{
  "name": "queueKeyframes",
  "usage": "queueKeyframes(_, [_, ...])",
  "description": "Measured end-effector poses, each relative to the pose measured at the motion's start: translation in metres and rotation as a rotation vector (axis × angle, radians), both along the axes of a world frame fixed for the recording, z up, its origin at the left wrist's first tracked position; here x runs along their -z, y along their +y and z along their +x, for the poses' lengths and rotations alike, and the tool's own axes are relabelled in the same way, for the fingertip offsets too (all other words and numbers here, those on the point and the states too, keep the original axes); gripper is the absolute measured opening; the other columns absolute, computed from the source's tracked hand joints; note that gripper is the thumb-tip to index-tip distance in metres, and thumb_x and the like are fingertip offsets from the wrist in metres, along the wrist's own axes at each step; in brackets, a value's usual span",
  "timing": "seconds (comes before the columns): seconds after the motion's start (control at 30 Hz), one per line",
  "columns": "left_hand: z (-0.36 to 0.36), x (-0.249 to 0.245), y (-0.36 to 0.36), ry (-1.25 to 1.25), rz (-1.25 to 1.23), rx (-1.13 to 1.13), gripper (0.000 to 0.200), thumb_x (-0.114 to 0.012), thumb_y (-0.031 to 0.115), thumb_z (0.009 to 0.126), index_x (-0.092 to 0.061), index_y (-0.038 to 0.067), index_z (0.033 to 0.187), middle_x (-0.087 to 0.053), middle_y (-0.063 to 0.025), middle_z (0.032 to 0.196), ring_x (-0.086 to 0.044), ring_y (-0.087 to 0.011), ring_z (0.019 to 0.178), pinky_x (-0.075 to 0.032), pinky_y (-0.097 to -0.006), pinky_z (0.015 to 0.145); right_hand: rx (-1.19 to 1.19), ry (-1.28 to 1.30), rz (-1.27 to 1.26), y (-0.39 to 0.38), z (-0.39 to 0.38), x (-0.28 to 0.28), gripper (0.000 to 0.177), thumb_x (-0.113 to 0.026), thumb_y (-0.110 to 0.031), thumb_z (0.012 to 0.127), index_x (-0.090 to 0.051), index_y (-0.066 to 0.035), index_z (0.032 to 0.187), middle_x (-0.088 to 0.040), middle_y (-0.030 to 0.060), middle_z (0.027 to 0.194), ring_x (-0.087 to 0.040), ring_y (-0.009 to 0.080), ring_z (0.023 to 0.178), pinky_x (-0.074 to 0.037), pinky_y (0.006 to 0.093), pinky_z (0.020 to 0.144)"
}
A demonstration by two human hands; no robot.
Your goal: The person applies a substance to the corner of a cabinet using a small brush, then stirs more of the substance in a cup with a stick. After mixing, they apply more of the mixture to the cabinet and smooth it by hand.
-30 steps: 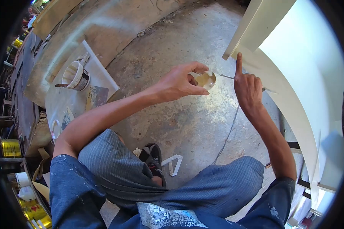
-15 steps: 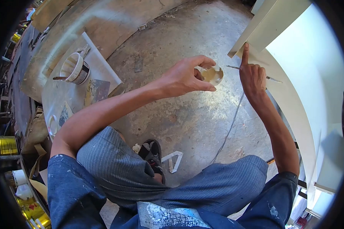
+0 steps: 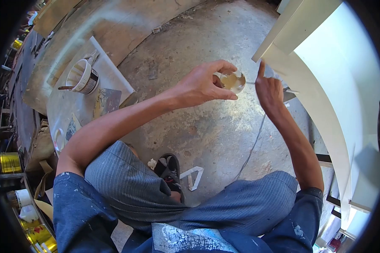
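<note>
Between the thumb and fingers of my left hand is a small round dish with a beige paste in it. My right hand is just to the right of the dish. Its curled fingers grip a thin-handled tool that sticks out on both sides of the fist, its kind blurred by motion. The index finger points up, close to the lower end of a cream-painted panel. A curved cream edge of the same piece runs down beside my right arm.
On a board at left stand a white tub with a stick in it and a stained flat plate. A white angled strip lies on the concrete floor near my shoe. A cable crosses the floor. Yellow cans line the far left.
My right hand has drawn away from the cream panel, down and left toward the dish, taking the tool along. The left hand has barely shifted, still holding the dish.
</note>
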State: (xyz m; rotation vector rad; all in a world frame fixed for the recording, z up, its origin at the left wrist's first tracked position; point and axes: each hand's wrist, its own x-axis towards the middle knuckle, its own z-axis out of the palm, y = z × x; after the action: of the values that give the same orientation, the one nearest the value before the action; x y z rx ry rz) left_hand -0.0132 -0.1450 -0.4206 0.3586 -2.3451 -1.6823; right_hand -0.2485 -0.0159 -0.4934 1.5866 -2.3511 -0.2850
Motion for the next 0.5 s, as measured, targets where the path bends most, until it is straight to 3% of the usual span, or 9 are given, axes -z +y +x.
queueKeyframes(0.07, [0.0,0.0,-0.001,0.001,-0.017,-0.002,0.076,-0.09,0.031,0.082,-0.056,-0.005,0.141,-0.066,-0.0215,0.131,-0.07,-0.0214,0.093,-0.059,-0.0335,0.083,-0.091,-0.051,0.059,0.014,0.001,0.024,0.064,-0.06,-0.001,0.095,-0.036,0.016,0.152,-0.071,0.0233,0.071,-0.072,0.0326,0.058,-0.057,0.0454,0.057])
queueKeyframes(0.1, [0.0,0.001,-0.001,0.005,-0.023,-0.004,0.076,-0.09,0.03,0.082,-0.056,-0.005,0.141,-0.067,-0.021,0.13,-0.07,-0.0212,0.093,-0.059,-0.0333,0.083,-0.165,-0.077,-0.057,0.025,0.003,0.035,0.065,-0.055,0.002,0.093,-0.038,0.009,0.156,-0.07,0.0224,0.07,-0.071,0.0343,0.059,-0.057,0.0499,0.058])
queueKeyframes(0.23, [0.0,0.002,0.0,-0.002,0.0,-0.007,0.075,-0.089,0.027,0.083,-0.056,-0.004,0.142,-0.068,-0.019,0.127,-0.07,-0.0197,0.093,-0.058,-0.032,0.082,-0.109,-0.176,0.071,0.061,0.025,0.037,0.069,-0.056,0.002,0.091,-0.038,0.007,0.157,-0.069,0.0196,0.066,-0.069,0.0334,0.056,-0.055,0.0472,0.056])
queueKeyframes(0.33, [-0.002,-0.002,0.003,-0.075,0.002,0.014,0.069,-0.085,0.017,0.089,-0.052,-0.003,0.146,-0.065,-0.0131,0.13,-0.066,-0.0124,0.096,-0.056,-0.0272,0.081,-0.072,-0.214,0.041,0.077,0.034,0.027,0.054,-0.059,0.003,0.088,-0.053,0.005,0.142,-0.068,0.0171,0.066,-0.069,0.0339,0.059,-0.055,0.0477,0.057])
queueKeyframes(0.43, [-0.005,-0.005,0.006,-0.106,0.011,0.026,0.068,-0.084,0.014,0.09,-0.051,-0.003,0.146,-0.063,-0.0127,0.133,-0.066,-0.0114,0.097,-0.056,-0.0267,0.081,-0.106,-0.179,-0.1,0.083,0.028,0.021,0.025,-0.062,-0.001,0.089,-0.061,0.002,0.114,-0.068,0.0152,0.074,-0.071,0.0293,0.067,-0.057,0.0439,0.061])
queueKeyframes(0.5, [-0.006,-0.005,0.006,-0.114,0.021,0.017,0.067,-0.083,0.012,0.091,-0.05,-0.003,0.147,-0.063,-0.0121,0.133,-0.066,-0.0115,0.097,-0.056,-0.0266,0.082,-0.091,-0.164,-0.162,0.085,0.03,0.015,0.015,-0.063,-0.003,0.089,-0.057,-0.003,0.102,-0.067,0.014,0.08,-0.072,0.0289,0.072,-0.057,0.0433,0.062])
